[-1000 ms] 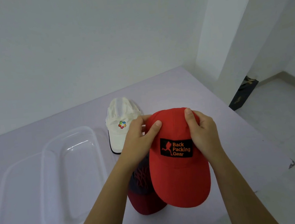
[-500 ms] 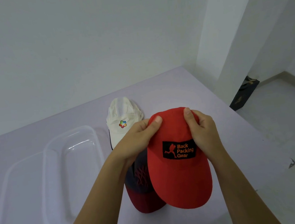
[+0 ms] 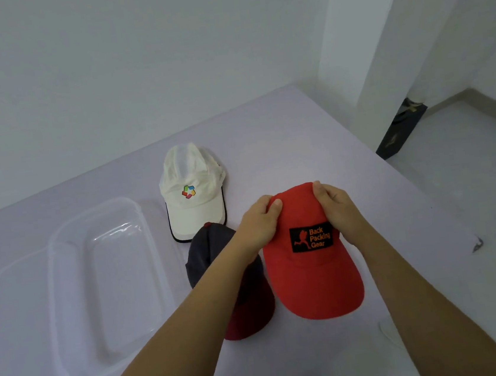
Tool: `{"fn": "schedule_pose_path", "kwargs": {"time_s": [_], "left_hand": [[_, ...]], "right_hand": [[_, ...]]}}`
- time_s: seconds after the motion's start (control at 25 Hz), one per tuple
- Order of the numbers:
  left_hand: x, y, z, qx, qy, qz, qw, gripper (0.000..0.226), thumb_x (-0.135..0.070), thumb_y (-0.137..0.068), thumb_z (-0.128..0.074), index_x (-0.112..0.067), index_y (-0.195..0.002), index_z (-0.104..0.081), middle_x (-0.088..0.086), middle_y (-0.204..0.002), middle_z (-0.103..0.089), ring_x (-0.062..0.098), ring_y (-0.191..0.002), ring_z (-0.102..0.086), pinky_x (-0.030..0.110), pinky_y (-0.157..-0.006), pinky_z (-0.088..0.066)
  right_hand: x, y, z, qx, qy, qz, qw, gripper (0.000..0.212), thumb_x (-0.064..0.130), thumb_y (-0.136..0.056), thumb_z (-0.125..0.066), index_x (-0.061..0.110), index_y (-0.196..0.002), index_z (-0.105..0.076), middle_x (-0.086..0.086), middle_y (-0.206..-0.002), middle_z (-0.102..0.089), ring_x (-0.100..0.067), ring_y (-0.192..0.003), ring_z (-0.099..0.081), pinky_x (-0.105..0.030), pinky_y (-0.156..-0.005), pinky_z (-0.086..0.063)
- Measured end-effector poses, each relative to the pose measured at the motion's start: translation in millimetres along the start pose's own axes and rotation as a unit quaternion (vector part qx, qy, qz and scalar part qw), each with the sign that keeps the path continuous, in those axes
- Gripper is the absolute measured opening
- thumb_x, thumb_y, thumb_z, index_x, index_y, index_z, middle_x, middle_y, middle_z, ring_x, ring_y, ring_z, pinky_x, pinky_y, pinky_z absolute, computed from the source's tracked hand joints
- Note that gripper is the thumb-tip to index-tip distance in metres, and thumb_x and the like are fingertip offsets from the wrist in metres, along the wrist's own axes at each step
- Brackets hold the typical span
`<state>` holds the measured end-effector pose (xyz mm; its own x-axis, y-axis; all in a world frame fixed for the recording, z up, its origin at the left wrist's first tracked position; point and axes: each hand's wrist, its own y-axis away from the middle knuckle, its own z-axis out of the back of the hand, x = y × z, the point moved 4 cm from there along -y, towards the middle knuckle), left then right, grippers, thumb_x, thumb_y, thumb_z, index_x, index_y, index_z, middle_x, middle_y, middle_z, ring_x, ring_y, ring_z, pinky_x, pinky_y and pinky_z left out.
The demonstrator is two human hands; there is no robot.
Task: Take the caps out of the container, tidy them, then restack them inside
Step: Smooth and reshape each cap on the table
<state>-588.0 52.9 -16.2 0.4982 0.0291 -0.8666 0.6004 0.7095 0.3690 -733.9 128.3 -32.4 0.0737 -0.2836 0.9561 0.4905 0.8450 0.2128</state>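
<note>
Both hands grip the red cap (image 3: 310, 261) at the back of its crown. The left hand (image 3: 257, 227) has its fingers (image 3: 275, 208) curled over the cap's left rear edge, thumb pressed on top; the right hand (image 3: 340, 211) mirrors it on the right rear edge, fingers (image 3: 317, 187) bent tight over the fabric. Neither hand is spread wide: each is closed on a fold of the crown. The cap's brim points toward the person, and its black patch (orange lettering, "Back Packing Gear") lies between the two wrists. Whether the brim rests on the tabletop (image 3: 281, 140) cannot be told.

Three caps are in sight. Just left of the left hand's fingers, partly under that forearm, lies one dark cap (image 3: 208, 254) with a maroon brim. Beyond the fingers, farther from the person, one white cap (image 3: 193, 194) with a small multicoloured logo lies flat, its brim nearly touching the dark cap.

Well to the left of both hands sits one clear plastic container (image 3: 103, 284), with one clear lid (image 3: 4, 308) beside it on its far left.
</note>
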Motion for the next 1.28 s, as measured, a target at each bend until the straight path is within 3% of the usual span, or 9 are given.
{"fn": "schedule_pose_path", "kwargs": {"time_s": [0.16, 0.32, 0.44, 0.64, 0.72, 0.84, 0.96, 1.04, 1.28], "left_hand": [[17.0, -20.6, -25.2, -0.033, -0.104, 0.004, 0.994, 0.032, -0.027, -0.101, -0.035, -0.006, -0.114, -0.055, 0.003, -0.097, -0.055, 0.015, -0.085, -0.05, 0.024, -0.069, -0.037], [26.3, -32.0, -26.7, -0.07, -0.078, 0.017, 0.994, 0.031, -0.025, -0.1, -0.037, -0.007, -0.122, -0.048, 0.005, -0.095, -0.058, 0.015, -0.083, -0.052, 0.026, -0.072, -0.039], [35.6, -34.3, -18.2, -0.112, -0.05, 0.032, 0.992, 0.033, -0.025, -0.098, -0.042, -0.007, -0.126, -0.039, 0.003, -0.085, -0.057, 0.012, -0.071, -0.053, 0.028, -0.067, -0.044], [37.9, -36.9, -5.5, -0.12, -0.127, 0.012, 0.985, 0.036, -0.023, -0.095, -0.048, -0.007, -0.127, -0.047, 0.009, -0.119, -0.061, 0.02, -0.101, -0.059, 0.024, -0.08, -0.042], [37.9, -39.8, -3.3, -0.115, -0.127, 0.022, 0.985, 0.033, -0.021, -0.095, -0.05, -0.008, -0.125, -0.051, 0.008, -0.119, -0.062, 0.019, -0.101, -0.059, 0.023, -0.08, -0.042], [38.0, -44.2, -0.8, -0.114, -0.116, 0.048, 0.986, 0.028, -0.019, -0.094, -0.052, -0.008, -0.12, -0.057, 0.01, -0.114, -0.065, 0.02, -0.097, -0.061, 0.028, -0.082, -0.047], [31.6, -45.3, 4.7, -0.099, -0.159, 0.038, 0.982, 0.023, -0.018, -0.095, -0.044, -0.006, -0.097, -0.064, 0.007, -0.094, -0.066, 0.019, -0.085, -0.061, 0.033, -0.077, -0.047], [18.7, -42.3, 16.1, -0.111, -0.161, 0.024, 0.98, 0.031, -0.018, -0.096, -0.037, -0.007, -0.069, -0.049, 0.007, -0.073, -0.054, 0.017, -0.069, -0.05, 0.031, -0.06, -0.037], [-16.5, -26.9, 90.2, -0.199, -0.11, 0.001, 0.974, 0.034, -0.018, -0.092, -0.038, -0.011, -0.059, -0.033, 0.007, -0.064, -0.038, 0.016, -0.058, -0.032, 0.027, -0.053, -0.024]], "right_hand": [[-44.7, -18.5, 9.6, -0.031, 0.088, 0.008, 0.996, 0.043, 0.04, -0.096, -0.041, 0.006, -0.086, -0.065, -0.015, -0.081, -0.066, -0.019, -0.074, -0.058, -0.044, -0.076, -0.05], [-56.2, -36.6, 5.5, -0.01, 0.125, 0.009, 0.992, 0.048, 0.043, -0.096, -0.04, 0.002, -0.082, -0.061, -0.009, -0.072, -0.058, -0.015, -0.065, -0.051, -0.038, -0.065, -0.045], [-53.5, -46.4, -4.0, 0.015, 0.156, 0.014, 0.987, 0.05, 0.045, -0.096, -0.039, 0.002, -0.076, -0.055, -0.006, -0.071, -0.055, -0.014, -0.066, -0.048, -0.039, -0.068, -0.044], [-59.2, -43.6, 12.4, 0.01, 0.089, -0.015, 0.996, 0.032, 0.036, -0.096, -0.043, 0.015, -0.104, -0.065, 0.007, -0.104, -0.064, -0.006, -0.095, -0.056, -0.021, -0.087, -0.041], [-61.7, -42.2, 20.4, 0.031, 0.131, -0.014, 0.991, 0.022, 0.033, -0.094, -0.05, 0.019, -0.099, -0.066, 0.012, -0.094, -0.063, -0.005, -0.081, -0.055, -0.02, -0.08, -0.041], [-56.2, -49.4, 18.6, 0.069, 0.192, -0.018, 0.979, 0.016, 0.029, -0.094, -0.052, 0.02, -0.089, -0.064, 0.017, -0.08, -0.059, 0.001, -0.068, -0.05, -0.02, -0.073, -0.037], [-45.5, -53.7, 20.4, 0.073, 0.196, -0.023, 0.978, 0.021, 0.035, -0.092, -0.054, 0.02, -0.103, -0.063, 0.011, -0.098, -0.061, -0.002, -0.081, -0.055, -0.022, -0.077, -0.038], [-33.8, -54.6, 28.1, 0.063, 0.212, -0.02, 0.975, 0.035, 0.042, -0.09, -0.053, 0.019, -0.116, -0.059, 0.008, -0.114, -0.059, -0.012, -0.096, -0.058, -0.024, -0.083, -0.04], [57.1, -67.6, 23.6, 0.062, 0.213, 0.071, 0.973, 0.035, 0.04, -0.091, -0.052, 0.02, -0.12, -0.057, 0.007, -0.116, -0.058, -0.011, -0.106, -0.053, -0.024, -0.088, -0.039]]}}
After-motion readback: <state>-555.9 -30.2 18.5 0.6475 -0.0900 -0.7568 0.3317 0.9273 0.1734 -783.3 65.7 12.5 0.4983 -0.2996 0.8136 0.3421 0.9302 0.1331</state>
